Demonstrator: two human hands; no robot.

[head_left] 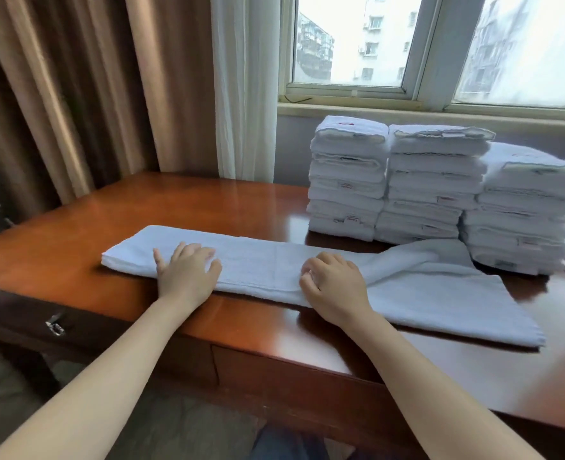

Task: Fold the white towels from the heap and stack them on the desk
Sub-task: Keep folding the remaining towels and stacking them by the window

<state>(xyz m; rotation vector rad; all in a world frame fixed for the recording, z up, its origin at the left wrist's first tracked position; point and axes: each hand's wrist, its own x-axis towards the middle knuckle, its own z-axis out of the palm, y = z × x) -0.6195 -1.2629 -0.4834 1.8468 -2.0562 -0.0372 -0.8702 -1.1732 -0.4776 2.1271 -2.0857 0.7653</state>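
Note:
A long white towel (264,267), folded lengthwise into a strip, lies across the brown wooden desk (208,207). Its right end (457,303) fans out wider and looser. My left hand (186,272) rests flat on the towel's left part, fingers spread. My right hand (334,283) sits near the towel's middle with curled fingers that pinch the cloth at its near edge. Three stacks of folded white towels (434,187) stand at the back right of the desk.
Brown curtains (58,94) and a white sheer curtain (241,88) hang behind the desk's left side. A window (440,44) is behind the stacks. The desk has drawers along its front, one with a metal handle (54,327).

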